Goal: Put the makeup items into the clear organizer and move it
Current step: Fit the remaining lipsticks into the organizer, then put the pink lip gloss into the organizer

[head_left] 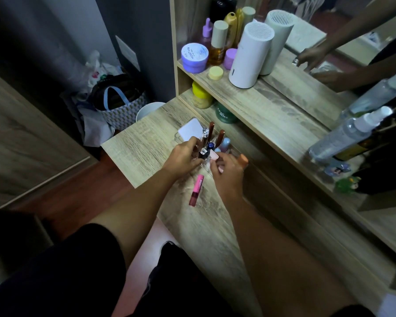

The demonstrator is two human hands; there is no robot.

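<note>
The clear organizer (232, 154) stands on the wooden vanity top (142, 143), holding several upright tubes: two brown ones (220, 136), a clear-capped one (205, 133) and a pale blue one (226, 143). My left hand (183, 157) grips a small dark item with a shiny cap (202, 153) at the organizer's near side. My right hand (226, 171) pinches a pale pink tube (214, 155) beside it, and an orange-capped item (243, 159) pokes out behind its fingers. A pink lip gloss tube (196, 190) lies flat on the wood just below both hands. A white compact (190, 131) sits behind the organizer.
The shelf above carries a white cylinder device (249, 56), a purple jar (194, 57), a yellow lid (215, 72) and several bottles. A yellow jar (201, 94) and green jar (225, 114) stand underneath. Spray bottles (348, 136) stand right by a mirror. Bags (119, 104) sit on the floor left.
</note>
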